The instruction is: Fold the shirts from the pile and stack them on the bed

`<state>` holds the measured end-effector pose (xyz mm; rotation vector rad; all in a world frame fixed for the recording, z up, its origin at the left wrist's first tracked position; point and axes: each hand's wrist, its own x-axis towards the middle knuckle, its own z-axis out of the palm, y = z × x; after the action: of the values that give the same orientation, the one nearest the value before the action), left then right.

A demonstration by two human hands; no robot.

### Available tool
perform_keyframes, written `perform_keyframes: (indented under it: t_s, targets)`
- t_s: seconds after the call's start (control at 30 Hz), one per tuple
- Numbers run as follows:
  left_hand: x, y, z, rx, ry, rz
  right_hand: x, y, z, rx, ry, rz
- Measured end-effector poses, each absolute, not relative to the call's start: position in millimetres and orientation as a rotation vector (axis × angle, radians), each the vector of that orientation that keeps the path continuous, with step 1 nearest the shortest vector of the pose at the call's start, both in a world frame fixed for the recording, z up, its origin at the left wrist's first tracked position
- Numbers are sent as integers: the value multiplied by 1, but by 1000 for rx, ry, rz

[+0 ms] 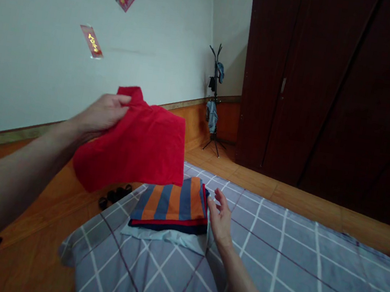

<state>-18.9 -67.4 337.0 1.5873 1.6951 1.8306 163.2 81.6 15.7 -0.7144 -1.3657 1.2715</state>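
Observation:
A folded red garment [144,144] hangs in the air, pinched near its upper left by my left hand [107,112]. Below it on the bed lies a stack of folded clothes. An orange and grey-blue striped garment [170,203] tops the stack, over a red layer, a dark navy layer [183,229] and a pale blue one [171,237] at the bottom. My right hand [219,214] is beside the right edge of the stack, thumb and fingers apart, holding nothing. Whether its fingertips touch the stack, I cannot tell. The red garment hides the stack's far left part.
The bed [272,268] has a grey checked cover. Dark shoes [114,195] sit on the floor by its left side. Beyond stand a black coat rack [216,86] with clothes and a dark wardrobe [305,84]. Red paper decorations [92,42] are on the wall.

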Motion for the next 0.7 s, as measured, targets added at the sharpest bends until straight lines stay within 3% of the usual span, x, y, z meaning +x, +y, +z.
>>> perform_keyframes:
  t_s: [0.17,0.27,0.37,0.5,0.7]
  targets:
    - [51,-63,316,1830,1574,736,194,73,87,-437,-1335,1413]
    - [91,-57,300,2048,1397,313,226,51,131,-90,-1465,1402]
    - [108,-47,291,2069,1224,213,252,31,154,58,-1726,1524]
    - [92,-31,284,2023,1309,356,262,26,159,-20,-1817,1758]
    - [62,-25,232,1698,1257,427,279,57,159,-247,-1529,1603]
